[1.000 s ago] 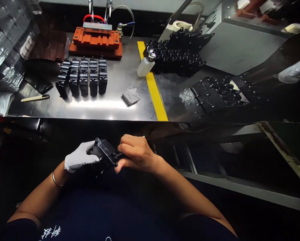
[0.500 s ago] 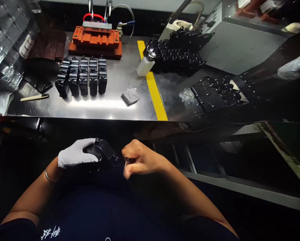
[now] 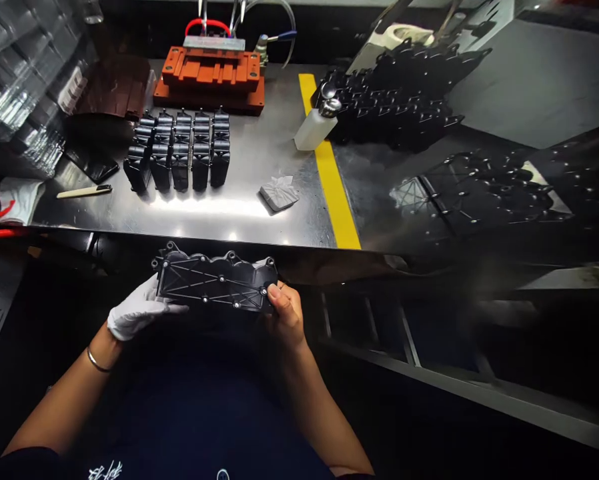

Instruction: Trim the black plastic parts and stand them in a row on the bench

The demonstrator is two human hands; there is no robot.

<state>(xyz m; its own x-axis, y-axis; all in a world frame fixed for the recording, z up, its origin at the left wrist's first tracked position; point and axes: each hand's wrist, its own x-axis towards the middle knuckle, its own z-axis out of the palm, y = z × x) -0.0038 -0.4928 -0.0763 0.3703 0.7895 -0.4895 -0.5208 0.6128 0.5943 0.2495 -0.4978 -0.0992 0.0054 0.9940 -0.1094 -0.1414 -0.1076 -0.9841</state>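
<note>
A long black plastic cover (image 3: 219, 283), with raised ribs and screw bosses along its edges, is held up in front of the bench, its ribbed face towards me. My left hand (image 3: 137, 310), in a white glove, grips its left end, with some fingers hidden behind it. At the right end my bare right hand (image 3: 287, 313) has its thumb pressed on the ribbed face; the other fingers are mostly behind the part. Whether the right hand also holds a small tool cannot be made out.
Several black parts (image 3: 179, 153) stand in a row on the metal bench before an orange fixture (image 3: 212, 73). A folded wipe (image 3: 278, 195), a white pump bottle (image 3: 315, 130), a yellow tape strip (image 3: 337, 193) and a cutter knife (image 3: 84, 192) lie around. More black parts (image 3: 389, 100) are piled at right.
The black cover has been turned so its long ribbed face shows. My right hand, apart from it before with a small object in its fingers, now grips its right end.
</note>
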